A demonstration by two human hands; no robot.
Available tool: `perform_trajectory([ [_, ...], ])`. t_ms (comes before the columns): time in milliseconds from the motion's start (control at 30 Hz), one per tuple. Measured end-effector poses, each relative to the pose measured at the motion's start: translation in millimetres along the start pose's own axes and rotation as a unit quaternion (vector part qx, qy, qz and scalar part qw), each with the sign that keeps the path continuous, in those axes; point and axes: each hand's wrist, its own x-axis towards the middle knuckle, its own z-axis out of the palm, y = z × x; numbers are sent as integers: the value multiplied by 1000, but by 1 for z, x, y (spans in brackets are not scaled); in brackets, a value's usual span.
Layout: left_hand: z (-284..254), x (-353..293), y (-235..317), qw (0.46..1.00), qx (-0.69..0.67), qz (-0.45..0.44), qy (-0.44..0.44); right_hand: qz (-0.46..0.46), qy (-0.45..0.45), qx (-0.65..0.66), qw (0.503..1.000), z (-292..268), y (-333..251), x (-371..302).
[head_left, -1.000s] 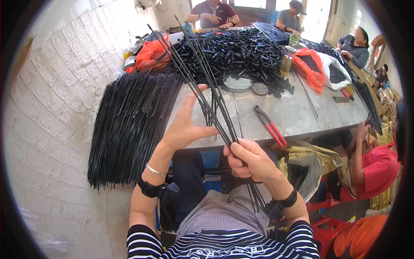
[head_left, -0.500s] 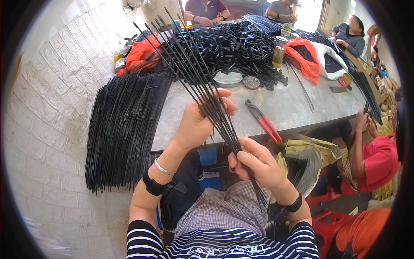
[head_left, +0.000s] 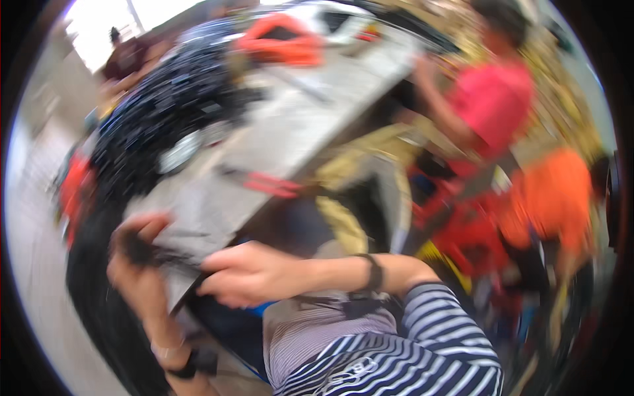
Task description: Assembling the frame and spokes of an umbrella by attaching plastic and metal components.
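Turning of the view smears everything. My left hand (head_left: 135, 274) is at the lower left, its fingers wrapped round a bundle of thin black rods (head_left: 178, 255) above the table's near edge. The rods point toward my right hand (head_left: 244, 274), which is closed at their other end; its exact grip is blurred. Below and left of my left hand lies a thick stack of long black rods (head_left: 92, 284). Beyond my hands, red-handled cutters (head_left: 271, 185) lie on the grey table (head_left: 297, 125).
A heap of black parts (head_left: 165, 99) covers the table's far left, beside a round dish (head_left: 180, 153). Red (head_left: 281, 43) and white bags stand at the back. An open yellowish sack (head_left: 343, 218) is right of the table. People in pink (head_left: 495, 99) and orange (head_left: 551, 198) sit at right.
My view has swung to the right, so the table now runs diagonally. The rods have gone from upright and fanned out to pointing across between my hands, which are lower left in view.
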Motion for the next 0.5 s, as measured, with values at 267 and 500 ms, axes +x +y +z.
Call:
perform_trajectory([
  [267,-2,3,6,994,-48,90,46,-34,-102,-12,994,7,-10,3],
  [500,20,-26,-15,965,-220,-93,-107,43,-175,13,984,-3,-25,-20],
])
